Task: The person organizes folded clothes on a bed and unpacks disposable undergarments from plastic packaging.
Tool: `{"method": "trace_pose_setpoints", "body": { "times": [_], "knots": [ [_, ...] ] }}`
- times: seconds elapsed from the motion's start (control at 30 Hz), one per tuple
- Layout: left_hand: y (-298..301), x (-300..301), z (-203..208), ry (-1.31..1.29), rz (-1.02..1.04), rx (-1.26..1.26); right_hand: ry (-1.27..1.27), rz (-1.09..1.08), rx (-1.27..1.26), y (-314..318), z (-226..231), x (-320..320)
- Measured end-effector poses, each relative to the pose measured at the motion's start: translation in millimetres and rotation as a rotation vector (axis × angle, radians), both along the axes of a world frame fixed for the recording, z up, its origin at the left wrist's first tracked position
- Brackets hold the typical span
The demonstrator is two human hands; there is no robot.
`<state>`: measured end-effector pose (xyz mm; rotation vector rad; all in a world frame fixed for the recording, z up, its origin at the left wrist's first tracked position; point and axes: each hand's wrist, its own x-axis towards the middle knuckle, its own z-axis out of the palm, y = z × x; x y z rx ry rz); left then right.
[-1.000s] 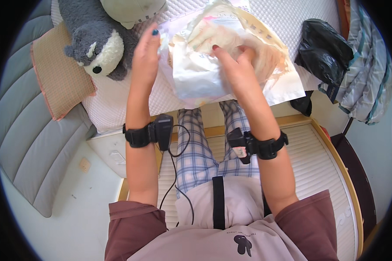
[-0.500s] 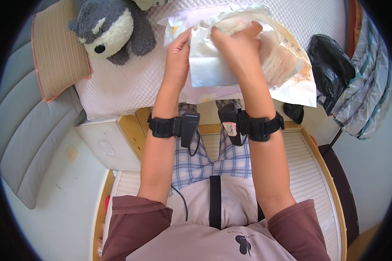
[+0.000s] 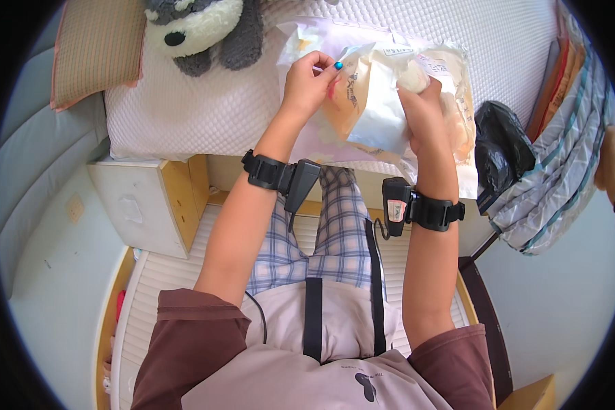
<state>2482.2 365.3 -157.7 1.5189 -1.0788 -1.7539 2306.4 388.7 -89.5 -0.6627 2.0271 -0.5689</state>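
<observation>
A cream and silvery-white pouch [image 3: 383, 113] with printed sides lies on the near edge of the bed, over a pale lilac plastic bag [image 3: 307, 133]. My left hand [image 3: 309, 85] is at the pouch's left edge, its fingers curled and pinched together on that edge. A blue thumbnail shows there. At the pouch's right side, my right hand [image 3: 425, 113] is closed round a small whitish bundle [image 3: 413, 77]. Only the bundle's top shows above the fingers, so I cannot tell its kind. Both my wrists carry black strapped-on devices.
The bed [image 3: 171, 130] has a white quilted cover. A grey and white plush toy [image 3: 205, 31] and a checked cushion [image 3: 96, 51] lie at the far left. To the right are a black plastic bag [image 3: 502, 147] and a striped cloth [image 3: 550, 184]. A white cabinet [image 3: 140, 205] stands below the bed's left part.
My right hand has moved right and nearer, away from the pouch's opening, and a whitish bundle now shows in it. My left hand has shifted right. The whole view has moved somewhat.
</observation>
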Motion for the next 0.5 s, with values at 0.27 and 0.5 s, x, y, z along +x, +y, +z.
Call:
{"method": "trace_pose_setpoints", "body": {
  "times": [0.27,0.5],
  "knots": [
    [-8.8,11.0,-26.6,0.191,0.373,0.219,-0.082,0.206,-0.002,5.7,40.0,0.9],
    [22.8,10.7,46.6,0.260,0.201,0.005,-0.130,0.027,-0.102,22.3,23.5,29.2]
  ]
}}
